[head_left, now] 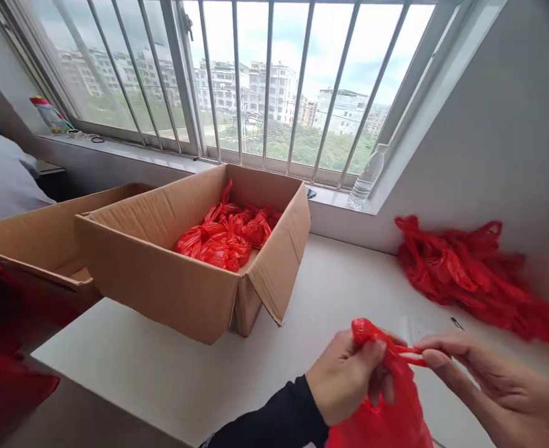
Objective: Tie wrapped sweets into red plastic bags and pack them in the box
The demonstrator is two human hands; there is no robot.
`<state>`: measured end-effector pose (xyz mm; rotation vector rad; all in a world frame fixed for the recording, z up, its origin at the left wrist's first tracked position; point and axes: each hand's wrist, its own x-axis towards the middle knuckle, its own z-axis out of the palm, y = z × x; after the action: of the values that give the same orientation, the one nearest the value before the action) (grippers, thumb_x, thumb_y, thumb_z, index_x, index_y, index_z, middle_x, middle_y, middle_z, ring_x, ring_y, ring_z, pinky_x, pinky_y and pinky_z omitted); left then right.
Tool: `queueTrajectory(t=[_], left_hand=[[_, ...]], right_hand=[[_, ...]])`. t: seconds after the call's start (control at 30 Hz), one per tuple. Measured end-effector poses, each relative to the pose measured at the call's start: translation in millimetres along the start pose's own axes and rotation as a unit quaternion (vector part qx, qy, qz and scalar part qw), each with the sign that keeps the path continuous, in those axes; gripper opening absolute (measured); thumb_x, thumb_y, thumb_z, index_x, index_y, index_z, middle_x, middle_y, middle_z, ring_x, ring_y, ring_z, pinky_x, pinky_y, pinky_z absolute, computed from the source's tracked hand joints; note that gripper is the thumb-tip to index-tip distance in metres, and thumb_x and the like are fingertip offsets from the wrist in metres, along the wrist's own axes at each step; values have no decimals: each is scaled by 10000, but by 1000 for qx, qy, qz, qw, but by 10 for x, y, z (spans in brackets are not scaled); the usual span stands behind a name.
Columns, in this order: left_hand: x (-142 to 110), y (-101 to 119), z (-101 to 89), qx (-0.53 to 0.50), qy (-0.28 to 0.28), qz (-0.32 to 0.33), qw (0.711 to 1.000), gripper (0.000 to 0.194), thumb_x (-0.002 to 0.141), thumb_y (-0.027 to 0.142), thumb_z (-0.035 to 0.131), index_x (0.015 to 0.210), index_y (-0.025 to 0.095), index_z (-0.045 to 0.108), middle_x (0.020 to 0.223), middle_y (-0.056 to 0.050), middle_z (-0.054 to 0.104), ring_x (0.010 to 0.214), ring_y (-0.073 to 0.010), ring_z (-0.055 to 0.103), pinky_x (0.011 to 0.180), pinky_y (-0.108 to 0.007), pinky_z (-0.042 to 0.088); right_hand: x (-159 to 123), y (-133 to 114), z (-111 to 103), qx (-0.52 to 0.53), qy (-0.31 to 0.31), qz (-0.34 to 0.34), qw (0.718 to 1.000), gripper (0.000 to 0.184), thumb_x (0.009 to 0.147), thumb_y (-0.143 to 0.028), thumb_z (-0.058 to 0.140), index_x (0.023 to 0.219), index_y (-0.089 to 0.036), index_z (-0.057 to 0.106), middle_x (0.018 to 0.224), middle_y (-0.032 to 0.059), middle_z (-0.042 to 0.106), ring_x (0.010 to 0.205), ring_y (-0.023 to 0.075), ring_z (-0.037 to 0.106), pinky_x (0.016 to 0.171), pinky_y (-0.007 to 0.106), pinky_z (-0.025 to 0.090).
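A red plastic bag (391,417) hangs low at the front of the white table, gathered at its neck. My left hand (349,373), in a black sleeve, is closed around the gathered top. Between thumb and forefinger, my right hand (493,379) pinches a thin strand of the same bag, stretched taut to the right. The lower part of the bag runs out of view, and its contents cannot be seen. Beyond my right hand, a loose pile of red plastic bags (461,267) lies against the wall.
An open cardboard box (162,280) on the white table (330,292) holds several knotted red bags (228,236). Another cardboard box (17,236) stands at left, near a person's light sleeve (4,174). A water bottle (368,177) stands on the windowsill. A pen (457,323) lies near the pile.
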<state>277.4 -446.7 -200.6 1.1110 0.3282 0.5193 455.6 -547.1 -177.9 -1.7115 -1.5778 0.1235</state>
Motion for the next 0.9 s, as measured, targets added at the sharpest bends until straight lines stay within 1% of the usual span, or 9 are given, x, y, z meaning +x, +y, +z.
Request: queueTrajectory(t=[0.07,0.17,0.27,0.33,0.4,0.47,0.6,0.77,0.9], left_hand=[[28,-12,-103,-21,7,-8,1000,529,898,605,499,1102,131,613,612,3,603,498,-106,506,544,-237,398],[56,41,-179,-21,3,-21,1000,362,854,477,675,898,119,657,745,-27,652,620,-92,536,645,-227,423],[31,121,-140,-13,-21,-46,999,275,696,260,850,749,124,618,744,-17,657,640,-89,531,639,-218,430],[-12,173,-78,-7,-50,-66,997,241,678,160,835,794,132,626,737,-12,664,639,-101,553,637,-230,454],[-55,220,-24,54,-78,-56,994,171,733,116,750,848,152,628,715,5,653,618,-101,554,625,-232,460],[-76,239,-3,207,-66,12,976,173,752,55,643,871,179,628,719,23,634,611,-96,532,601,-219,436],[-29,118,-61,466,46,194,862,349,766,-51,448,921,178,660,832,-12,635,686,-104,563,614,-218,440],[46,-144,-148,477,68,314,818,421,856,-78,383,1054,177,653,1008,-68,634,865,-125,640,726,-233,537],[56,-180,-164,493,44,324,807,523,853,-90,420,1195,232,649,1135,-72,583,911,-132,613,731,-248,550]], right_hand=[[-12,-68,-37,26,-82,8,996,150,951,-419,592,949,-286,660,852,-23,677,757,151,658,652,201,525],[-27,-140,-22,84,-176,29,980,174,993,-361,519,878,-273,617,809,-19,623,739,148,607,709,248,498],[-17,-153,37,143,-158,33,977,161,987,-376,530,905,-276,626,944,8,629,923,184,604,863,296,471],[9,-124,87,177,-130,20,975,199,996,-416,511,1103,-303,636,1168,27,615,1146,217,550,1014,335,414],[41,-77,146,209,-139,25,968,312,1026,-440,439,1265,-311,592,1247,34,603,1167,217,545,1030,350,408],[64,-28,209,240,-166,65,954,357,1048,-452,369,1220,-279,630,1065,30,656,926,182,605,853,317,479],[70,45,323,287,-182,136,930,362,1043,-458,389,1165,-234,646,806,0,610,689,150,534,648,286,457],[77,159,410,374,-252,114,885,330,1021,-452,436,1194,-229,608,862,11,629,772,169,588,770,321,511],[91,232,391,422,-219,127,870,231,1006,-404,505,1066,-206,608,935,26,623,846,162,589,790,307,505]])
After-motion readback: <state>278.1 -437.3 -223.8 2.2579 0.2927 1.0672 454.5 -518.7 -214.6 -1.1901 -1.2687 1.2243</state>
